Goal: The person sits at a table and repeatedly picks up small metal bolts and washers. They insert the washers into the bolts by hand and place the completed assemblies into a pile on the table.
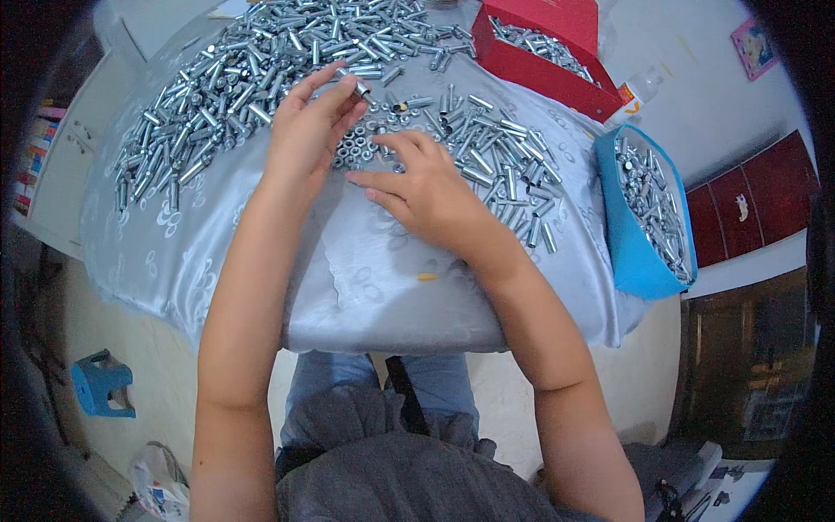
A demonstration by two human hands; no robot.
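Fingers of left hand (306, 130) pinching a metal sleeve (362, 88), right hand (422, 187) fingers spread over small nuts (358, 143), silver cloth (261, 252)

A table draped in silvery cloth (365, 278) bears heaps of metal sleeves (261, 61), nuts (358, 143), and two boxes.

From my feed this looks like a home room used for piecework rather than a proper workshop: the table (217, 252) wears a shiny patterned grey cloth and is heaped with small metal sleeves (261, 61) and nuts (357, 143). I see a red box (539, 70) and a blue bin (631, 244) of the same parts, dark red cabinet doors (748, 209), and a blue plastic stool (100, 383) on the bare floor.
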